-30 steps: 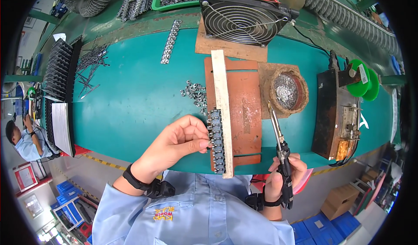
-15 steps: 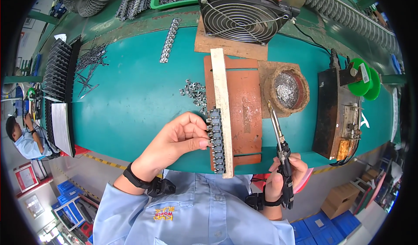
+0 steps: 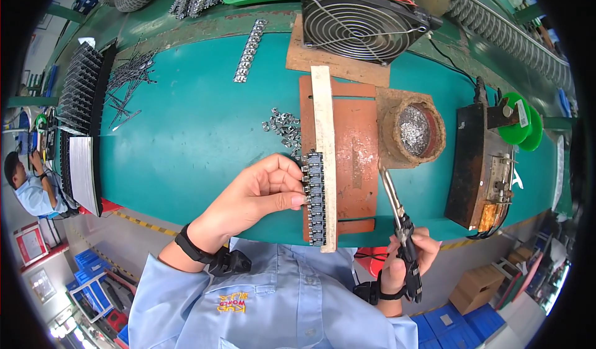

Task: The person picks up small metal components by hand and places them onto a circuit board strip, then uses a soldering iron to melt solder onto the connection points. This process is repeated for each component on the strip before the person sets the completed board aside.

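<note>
My left hand (image 3: pixel 261 191) is closed in a pinch against the left side of a row of small black components (image 3: pixel 316 206). What its fingertips grip there is too small to make out. The row stands along a pale wooden bar (image 3: pixel 323 110), which lies over a reddish-brown board (image 3: pixel 357 156). In my right hand (image 3: pixel 413 256) is a soldering iron (image 3: pixel 405 240), its tip pointing away from me. That tip is just right of the board, on the near side of a round pot (image 3: pixel 415 129) with silvery scraps inside. Small metal pieces (image 3: pixel 284 129) lie loose beyond my left hand.
A black fan (image 3: pixel 363 23) stands at the back. On the right is a dark box-shaped device (image 3: pixel 470 163) with a green spool (image 3: pixel 518 116). A metal strip (image 3: pixel 250 51), thin dark strips (image 3: pixel 128 79) and a black rack (image 3: pixel 84 91) occupy the left side.
The soldering iron's tip has drawn back from the pot's rim toward me. My left hand keeps its pinch at the row. The whole view has shifted slightly.
</note>
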Available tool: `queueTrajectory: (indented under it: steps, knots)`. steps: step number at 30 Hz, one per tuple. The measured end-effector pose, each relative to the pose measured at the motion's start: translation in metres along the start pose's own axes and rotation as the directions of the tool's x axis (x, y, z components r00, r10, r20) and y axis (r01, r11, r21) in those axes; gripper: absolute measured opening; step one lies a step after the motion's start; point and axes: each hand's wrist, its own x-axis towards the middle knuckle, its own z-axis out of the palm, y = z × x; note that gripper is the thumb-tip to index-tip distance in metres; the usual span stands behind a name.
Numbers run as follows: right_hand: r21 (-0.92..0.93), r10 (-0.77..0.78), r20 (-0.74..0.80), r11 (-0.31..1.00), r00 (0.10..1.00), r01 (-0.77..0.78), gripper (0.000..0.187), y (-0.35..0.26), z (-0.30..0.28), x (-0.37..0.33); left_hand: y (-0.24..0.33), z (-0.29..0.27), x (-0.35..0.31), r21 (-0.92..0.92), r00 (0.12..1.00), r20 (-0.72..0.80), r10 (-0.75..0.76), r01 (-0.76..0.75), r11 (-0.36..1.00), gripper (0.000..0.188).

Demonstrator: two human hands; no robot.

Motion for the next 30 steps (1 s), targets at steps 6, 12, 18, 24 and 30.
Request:
queueTrajectory:
  steps: [6,12,18,24,30]
  knots:
    - [-0.058,-0.206,0.304,0.970,0.930,0.234,0.042,-0.015,-0.009,0.003,0.001,-0.002,0.001,0.001,0.999,0.035,-0.007,0.007,1.000,0.023]
    - [-0.047,-0.201,0.389,0.970,0.899,0.237,0.035,-0.021,0.001,0.003,-0.002,-0.005,0.002,-0.025,0.999,0.043,0.007,-0.006,1.000,0.023]
    - [-0.081,-0.161,0.449,0.972,0.879,0.219,0.036,-0.022,0.004,0.007,-0.003,-0.003,0.002,-0.046,0.999,0.049,0.015,-0.012,0.999,0.023]
    - [-0.097,-0.133,0.467,0.975,0.874,0.200,0.036,-0.022,0.003,0.008,-0.003,-0.003,0.002,-0.052,0.999,0.048,0.023,-0.021,0.998,0.023]
    - [-0.094,-0.135,0.479,0.974,0.867,0.204,0.036,-0.022,0.001,0.008,-0.003,-0.003,0.002,-0.032,0.999,0.048,0.025,-0.024,0.999,0.022]
